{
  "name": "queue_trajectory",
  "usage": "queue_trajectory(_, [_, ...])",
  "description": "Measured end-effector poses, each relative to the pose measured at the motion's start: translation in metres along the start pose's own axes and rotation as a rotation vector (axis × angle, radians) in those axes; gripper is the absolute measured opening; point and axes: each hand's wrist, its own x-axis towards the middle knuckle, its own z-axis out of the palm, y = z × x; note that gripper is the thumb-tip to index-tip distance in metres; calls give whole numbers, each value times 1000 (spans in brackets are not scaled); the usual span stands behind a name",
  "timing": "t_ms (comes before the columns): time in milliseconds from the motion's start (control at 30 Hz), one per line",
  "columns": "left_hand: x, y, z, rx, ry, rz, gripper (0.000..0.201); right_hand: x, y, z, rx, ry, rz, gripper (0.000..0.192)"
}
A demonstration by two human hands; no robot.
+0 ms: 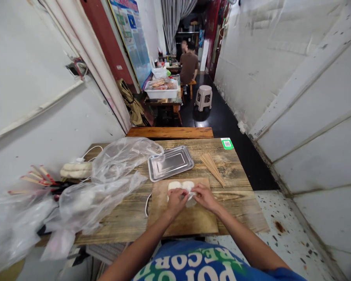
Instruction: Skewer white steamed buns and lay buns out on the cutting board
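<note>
On a wooden board (pixel 183 223) in front of me lie soft white rounded pieces (pixel 188 185), side by side; what they are made of I cannot tell. My left hand (pixel 177 200) pinches a clear plastic wrapper (pixel 191 197) at their near side. From the right, my right hand (pixel 204 197) pinches the same plastic with thumb and fingers, close to the left one. My fingers cover part of the white pieces. A metal tray (pixel 171 162) sits just beyond the board, and a fanned bundle of wooden skewers (pixel 213 168) lies to its right.
Large clear plastic bags (pixel 114 160) spread over the left side of the wooden table (pixel 236 177). Chopsticks with red ends (pixel 38 177) stick out at far left. A green QR card (pixel 227 144) marks the far right corner. Beyond are a bench (pixel 169 132), a stool (pixel 204 96) and a seated person (pixel 188 64).
</note>
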Motion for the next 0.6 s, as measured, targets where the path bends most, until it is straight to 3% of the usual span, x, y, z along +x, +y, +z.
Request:
queue_trajectory(200, [-5, 4, -5, 150, -37, 52, 10, -2, -11, -6, -201, -20, 53, 5])
queue_trajectory(300, [-9, 6, -6, 181, -91, 138, 13, -2, -21, -2, -288, 79, 21, 5])
queue_trajectory(400, [-10, 7, -9, 196, -120, 166, 13, -1, -35, 5, -126, 146, -9, 13])
queue_trajectory(500, [-12, 7, -14, 172, -105, 138, 14, -2, -48, 11, 97, 42, 9, 12])
queue_trajectory(600, [-15, 3, -16, 119, -61, 146, 17, -5, -54, 11, 100, -49, -46, 16])
